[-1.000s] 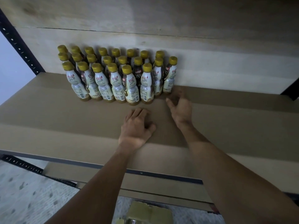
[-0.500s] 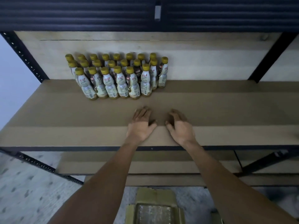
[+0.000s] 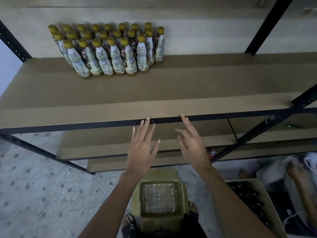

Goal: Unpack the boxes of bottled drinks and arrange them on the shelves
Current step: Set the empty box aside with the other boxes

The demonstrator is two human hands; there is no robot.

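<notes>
So the bottles (image 3: 109, 52), gold caps and pale labels with the odd dark one mixed in, are packed upright in a tight cluster about three rows deep. They're set at the back-left of the upper shelf (image 3: 171, 93), pushed right up to the back panel. Straight below on the floor, an open box (image 3: 161, 222) is parked with a shrink-wrapped pack (image 3: 158, 197) showing in its top; what's under the wrap can't really be made out. A second open box (image 3: 269, 208) is sat just to its right, with dark bottle tops (image 3: 245, 196) lined up inside. The left hand (image 3: 142, 148) and right hand (image 3: 193, 148) are both held out in front of the shelf's black front rail (image 3: 68, 125), palms down, fingers straight and spread wide, nothing held in either. The left fingertips are seen overlapping the rail, but whether it's actually touched can't be told. A lower shelf (image 3: 103, 146) is seen underneath, and pale speckled flooring (image 3: 42, 194) is spread out to the left.
</notes>
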